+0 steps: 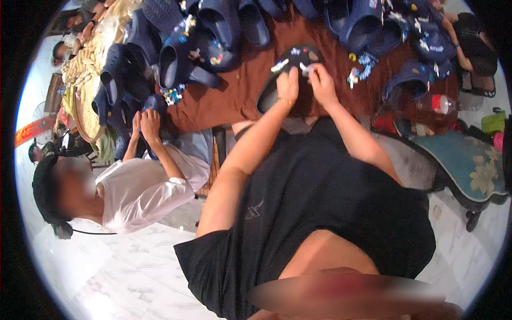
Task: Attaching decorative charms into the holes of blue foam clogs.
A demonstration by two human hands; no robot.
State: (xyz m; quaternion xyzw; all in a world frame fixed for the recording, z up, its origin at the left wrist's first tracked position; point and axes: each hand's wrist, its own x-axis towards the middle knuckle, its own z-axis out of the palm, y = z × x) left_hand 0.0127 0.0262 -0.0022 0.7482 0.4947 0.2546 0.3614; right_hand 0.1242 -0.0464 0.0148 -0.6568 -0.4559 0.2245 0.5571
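– One dark clog front and centre, yeah?
– Yep, by the near edge of the brown cloth, toe pointing away. Left hand is over the toe with its fingers bunched up narrow. Right hand is in a narrow pinch next to a white charm.
– So are they gripping anything?
– Can't tell tbh, the fingertips are too small to make out.
– What's around it?
– Loose blue-and-white charms on the cloth, off to the right. To the left, a co-worker in a white shirt has both hands at a blue clog.
– And further back?
– Loads of navy clogs along the far side, some wearing charms. Far left, a pale heap, too blurry to name.
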